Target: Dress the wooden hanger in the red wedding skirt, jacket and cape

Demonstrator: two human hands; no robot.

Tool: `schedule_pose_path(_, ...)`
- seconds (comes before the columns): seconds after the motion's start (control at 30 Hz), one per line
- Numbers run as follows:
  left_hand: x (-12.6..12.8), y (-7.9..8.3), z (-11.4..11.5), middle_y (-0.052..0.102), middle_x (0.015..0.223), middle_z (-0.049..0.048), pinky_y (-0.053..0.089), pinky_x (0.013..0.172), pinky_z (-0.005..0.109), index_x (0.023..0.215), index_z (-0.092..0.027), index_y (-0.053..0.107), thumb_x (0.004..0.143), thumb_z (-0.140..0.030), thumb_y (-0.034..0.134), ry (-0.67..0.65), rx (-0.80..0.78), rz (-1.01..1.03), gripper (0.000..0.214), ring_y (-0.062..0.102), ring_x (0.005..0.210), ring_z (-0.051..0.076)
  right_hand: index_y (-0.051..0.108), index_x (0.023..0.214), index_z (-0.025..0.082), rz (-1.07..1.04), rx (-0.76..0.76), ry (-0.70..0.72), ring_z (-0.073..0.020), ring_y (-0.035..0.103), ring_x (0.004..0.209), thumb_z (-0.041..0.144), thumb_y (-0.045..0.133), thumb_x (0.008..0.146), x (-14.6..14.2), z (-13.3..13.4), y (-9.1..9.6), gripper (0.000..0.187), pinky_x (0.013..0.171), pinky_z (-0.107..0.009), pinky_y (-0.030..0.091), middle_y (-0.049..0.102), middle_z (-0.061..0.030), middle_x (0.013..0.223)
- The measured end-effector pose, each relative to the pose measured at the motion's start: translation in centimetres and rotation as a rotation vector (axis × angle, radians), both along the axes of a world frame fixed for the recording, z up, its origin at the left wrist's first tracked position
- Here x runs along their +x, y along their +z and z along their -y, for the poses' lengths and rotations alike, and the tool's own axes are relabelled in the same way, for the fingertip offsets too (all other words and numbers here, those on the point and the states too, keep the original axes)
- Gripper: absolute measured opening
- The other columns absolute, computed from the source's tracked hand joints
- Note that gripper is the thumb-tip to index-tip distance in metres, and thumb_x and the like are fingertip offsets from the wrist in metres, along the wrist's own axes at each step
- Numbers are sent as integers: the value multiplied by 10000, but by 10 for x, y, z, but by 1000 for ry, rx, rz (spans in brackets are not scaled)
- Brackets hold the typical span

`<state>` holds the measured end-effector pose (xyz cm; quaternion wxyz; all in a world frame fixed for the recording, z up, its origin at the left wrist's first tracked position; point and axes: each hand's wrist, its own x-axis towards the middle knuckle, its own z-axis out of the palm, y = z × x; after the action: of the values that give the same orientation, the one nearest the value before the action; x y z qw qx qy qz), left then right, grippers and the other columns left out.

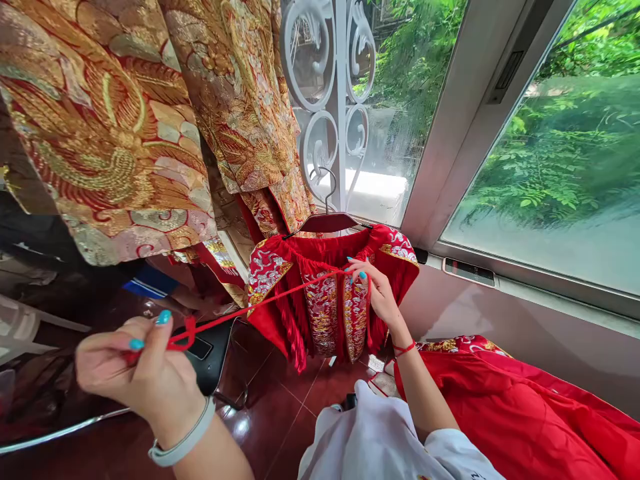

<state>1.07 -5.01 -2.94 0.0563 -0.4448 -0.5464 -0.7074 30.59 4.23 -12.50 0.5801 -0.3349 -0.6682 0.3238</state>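
A red embroidered jacket (327, 303) with silver and gold patterns and red fringe hangs from a dark hanger (330, 222) in front of the window grille. From its neckline a thin red cord (280, 295) stretches taut to the lower left. My left hand (143, 370) is closed on the cord's far end, well away from the jacket. My right hand (373, 287) lies at the jacket's front near the neckline, its fingers pinched on the cord. Part of the cord hangs down beside that hand.
Gold embroidered garments (125, 140) hang at the left. Red cloth (510, 400) lies at the lower right. A phone (469, 271) rests on the windowsill (550, 293), and a black chair (220, 360) stands on the tiled floor behind my left hand.
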Motion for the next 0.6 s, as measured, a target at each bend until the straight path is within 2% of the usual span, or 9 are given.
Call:
schedule_pose_path(0.07, -8, -23, -4, 376, 624, -58, 426, 632, 347, 654, -242, 326, 662, -333, 727, 51, -17, 125, 411, 417, 612, 148, 637, 760, 218, -103, -31, -43, -257, 623, 1089, 563, 431, 993, 0, -2, -6, 464, 1020, -429, 449, 677, -87, 1036)
schedule_pose_path(0.13, -17, -58, -14, 430, 650, -53, 425, 609, 331, 659, -235, 368, 622, -420, 735, 79, -121, 232, 412, 440, 615, 135, 638, 723, 209, -152, -58, -114, -245, 611, 1027, 594, 422, 983, 0, -7, -14, 513, 938, -393, 477, 648, -93, 1037)
schedule_pose_path(0.23, -34, -108, -25, 377, 615, -74, 399, 548, 287, 665, -227, 350, 590, -548, 703, 150, -257, 350, 482, 394, 558, 99, 650, 667, 201, -109, -80, -195, -241, 567, 1002, 656, 478, 932, 7, -16, -20, 554, 883, -373, 482, 578, -94, 1036)
schedule_pose_path(0.3, -49, -124, -26, 345, 597, -81, 401, 530, 282, 670, -230, 331, 586, -553, 706, 181, -270, 409, 502, 410, 547, 101, 658, 645, 203, -76, -68, -215, -228, 549, 945, 663, 511, 912, 14, -22, -15, 553, 836, -359, 484, 538, -80, 986)
schedule_pose_path(0.37, -66, -125, -23, 358, 603, -79, 422, 531, 300, 678, -232, 334, 568, -509, 739, 223, -203, 453, 503, 449, 560, 119, 665, 650, 206, -44, -29, -203, -210, 536, 880, 629, 517, 926, 21, -28, -8, 526, 799, -347, 478, 522, -65, 928)
schedule_pose_path(0.47, -87, -112, -26, 378, 618, -75, 463, 562, 333, 686, -235, 357, 572, -434, 765, 235, -137, 459, 468, 464, 591, 135, 668, 671, 204, -4, 5, -184, -200, 537, 840, 602, 514, 941, 26, -36, -2, 505, 775, -334, 469, 537, -51, 873)
schedule_pose_path(0.53, -90, -105, -33, 381, 618, -70, 461, 570, 333, 679, -235, 361, 619, -425, 748, 254, -152, 431, 435, 439, 590, 131, 661, 673, 202, -9, -44, -183, -195, 539, 794, 632, 519, 926, 26, -39, -5, 519, 739, -326, 466, 553, -43, 819)
schedule_pose_path(0.6, -80, -100, -41, 390, 617, -63, 451, 566, 328, 667, -233, 361, 691, -439, 710, 284, -180, 340, 406, 421, 577, 124, 664, 692, 201, -16, -96, -143, -194, 551, 779, 644, 532, 914, 27, -39, -8, 513, 737, -324, 470, 592, -44, 805)
